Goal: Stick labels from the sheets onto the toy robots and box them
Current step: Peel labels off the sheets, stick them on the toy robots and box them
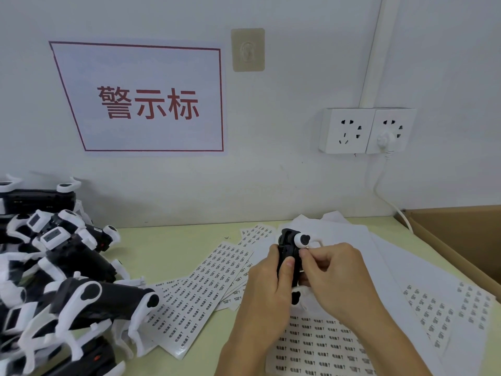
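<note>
Left hand (267, 283) grips black-white toy robot (291, 256); right hand (332, 270) pinches at its side. Label sheets (206, 286) beneath, robot pile (54, 280) left, cardboard box (461, 240) right.

A white wall (284, 164) rose behind a pale green worktable (173, 253). Taped to the wall was a sign (146, 100) with a red border and three red Chinese characters. To its right hung a beige adhesive hook plate (247, 49). Further right, a white conduit (375, 50) ran down to two white wall sockets (367, 130) set side by side. A white plug (384, 139) sat in the right-hand one, its cable (379, 183) trailing down toward the table.
</note>
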Available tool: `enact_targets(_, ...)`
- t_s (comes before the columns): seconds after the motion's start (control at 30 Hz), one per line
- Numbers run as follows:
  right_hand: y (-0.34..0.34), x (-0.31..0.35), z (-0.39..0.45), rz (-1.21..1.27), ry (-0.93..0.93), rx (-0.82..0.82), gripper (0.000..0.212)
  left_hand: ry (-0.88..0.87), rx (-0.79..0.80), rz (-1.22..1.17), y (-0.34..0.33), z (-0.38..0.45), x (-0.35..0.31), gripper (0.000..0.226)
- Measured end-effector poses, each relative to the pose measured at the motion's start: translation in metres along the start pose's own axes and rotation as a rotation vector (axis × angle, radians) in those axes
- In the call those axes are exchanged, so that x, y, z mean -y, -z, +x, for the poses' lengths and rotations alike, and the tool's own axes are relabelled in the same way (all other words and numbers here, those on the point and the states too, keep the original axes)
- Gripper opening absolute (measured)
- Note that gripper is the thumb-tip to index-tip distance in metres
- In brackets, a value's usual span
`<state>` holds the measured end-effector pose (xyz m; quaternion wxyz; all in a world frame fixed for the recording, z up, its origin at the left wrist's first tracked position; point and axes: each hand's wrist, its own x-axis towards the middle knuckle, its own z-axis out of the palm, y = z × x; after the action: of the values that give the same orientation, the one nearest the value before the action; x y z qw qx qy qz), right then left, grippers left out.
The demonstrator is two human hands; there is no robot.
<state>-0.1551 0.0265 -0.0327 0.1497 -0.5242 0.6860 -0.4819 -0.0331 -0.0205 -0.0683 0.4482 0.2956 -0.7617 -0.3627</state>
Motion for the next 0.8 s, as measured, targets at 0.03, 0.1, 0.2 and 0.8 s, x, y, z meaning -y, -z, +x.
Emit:
enact_targets(0.03,0.000,0.002,0.000,-0.024,0.000,-0.006,0.040,0.005,0.001,0.000,0.000,0.000,-0.001,0.025)
enact_targets(0.1,0.000,0.004,0.000,-0.067,-0.001,-0.021,0.042,0.015,0.004,-0.004,0.000,0.000,-0.002,0.023)
enact_targets(0.2,-0.004,0.005,0.000,-0.090,0.009,-0.067,0.044,0.032,0.018,0.005,0.000,-0.001,-0.002,0.022)
enact_targets(0.8,-0.050,0.049,0.041,0.362,0.022,0.143,0.034,0.055,-0.211,0.086,0.067,0.032,0.008,0.023)
